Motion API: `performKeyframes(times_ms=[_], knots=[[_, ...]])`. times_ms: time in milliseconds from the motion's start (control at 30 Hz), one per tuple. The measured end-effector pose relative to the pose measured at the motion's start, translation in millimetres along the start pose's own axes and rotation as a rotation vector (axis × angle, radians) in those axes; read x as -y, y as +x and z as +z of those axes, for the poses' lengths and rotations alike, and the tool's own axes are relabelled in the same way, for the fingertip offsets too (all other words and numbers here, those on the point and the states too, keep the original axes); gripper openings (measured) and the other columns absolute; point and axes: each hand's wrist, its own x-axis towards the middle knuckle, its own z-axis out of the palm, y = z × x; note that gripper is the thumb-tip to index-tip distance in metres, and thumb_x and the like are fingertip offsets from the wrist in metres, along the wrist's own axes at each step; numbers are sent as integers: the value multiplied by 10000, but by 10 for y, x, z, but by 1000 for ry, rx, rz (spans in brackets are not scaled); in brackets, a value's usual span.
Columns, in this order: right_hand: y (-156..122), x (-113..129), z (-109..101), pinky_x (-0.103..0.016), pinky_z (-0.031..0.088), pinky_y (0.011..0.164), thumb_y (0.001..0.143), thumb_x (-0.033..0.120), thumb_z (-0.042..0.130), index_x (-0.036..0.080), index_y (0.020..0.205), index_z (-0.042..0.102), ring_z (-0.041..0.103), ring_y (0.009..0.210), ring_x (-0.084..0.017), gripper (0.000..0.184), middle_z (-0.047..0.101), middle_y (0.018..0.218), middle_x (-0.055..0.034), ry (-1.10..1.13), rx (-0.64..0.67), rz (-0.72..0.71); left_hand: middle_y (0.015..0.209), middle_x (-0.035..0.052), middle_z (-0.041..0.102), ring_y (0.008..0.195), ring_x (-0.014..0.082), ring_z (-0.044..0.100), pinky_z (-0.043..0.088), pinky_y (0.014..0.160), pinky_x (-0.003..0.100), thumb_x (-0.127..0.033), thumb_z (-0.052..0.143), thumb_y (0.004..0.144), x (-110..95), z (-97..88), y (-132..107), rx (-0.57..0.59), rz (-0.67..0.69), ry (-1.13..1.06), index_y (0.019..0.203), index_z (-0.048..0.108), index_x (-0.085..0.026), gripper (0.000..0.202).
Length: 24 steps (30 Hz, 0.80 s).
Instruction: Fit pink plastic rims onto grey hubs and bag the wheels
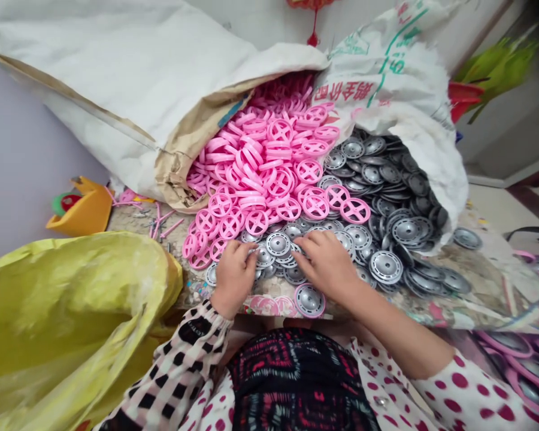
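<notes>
Grey wheel discs (278, 244) lie in a loose layer between my two hands. My left hand (234, 272) rests at the left side of these discs, its fingers curled toward the thumb; what they hold, if anything, is hidden. From the right, my right hand (327, 263) reaches over the discs, thumb and forefinger apart, fingertips touching the pile. A heap of pink spoked wheel rings (256, 161) spreads just beyond the hands. Close to the table's front edge lies a grey disc with a pink rim (309, 300).
A large white sack (130, 78) spills the pink rings; another white sack (449, 155) spills grey discs. A yellow sack (72, 323) gapes open at the left. An orange container (87, 206) stands behind it. Pink-rimmed discs (521, 359) sit at lower right.
</notes>
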Motion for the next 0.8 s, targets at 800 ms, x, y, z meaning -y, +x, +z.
performKeyframes(times_ms=[800], knots=[[144, 89, 99, -458, 425, 993, 904, 288, 522, 189, 1353, 418, 487, 1172, -260, 472, 517, 1258, -143, 435, -166, -98, 796, -15, 592, 744, 112, 580, 506, 755, 276, -268, 706, 739, -286, -97, 221, 235, -511, -1324, 908, 538, -178, 255]])
